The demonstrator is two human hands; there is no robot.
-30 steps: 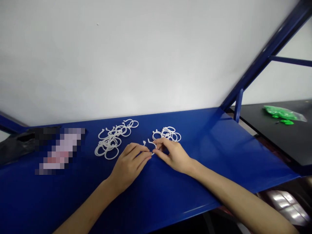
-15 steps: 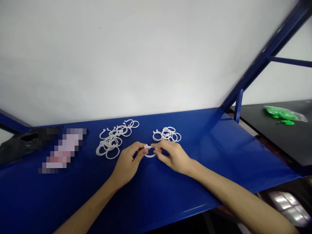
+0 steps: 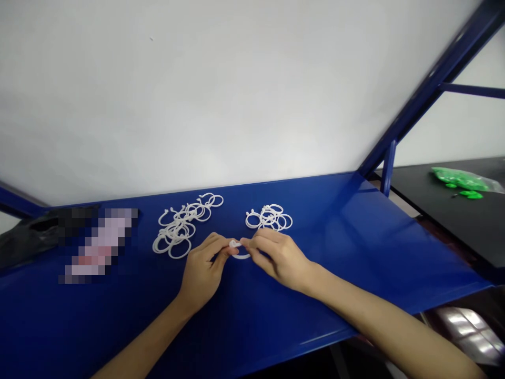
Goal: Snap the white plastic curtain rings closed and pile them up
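Note:
Between my two hands is a white plastic ring, its ends pinched at the top and partly covered by my fingers. My left hand is closed on the ring's left end, thumb against forefinger. From the other side my right hand grips its right end the same way. Left of my left hand lies a loose pile of white rings, several of them with gaps and small knobbed ends. A smaller cluster of white rings sits just beyond my right hand.
The blue tabletop meets a white wall at the back. A black plastic bag and a blurred-out pinkish item lie at the left. On a black table to the right rests a clear bag of green pieces.
My fingers have drawn closer together on the ring, and its ends look nearer each other. The view has shifted slightly; the ring piles look unchanged.

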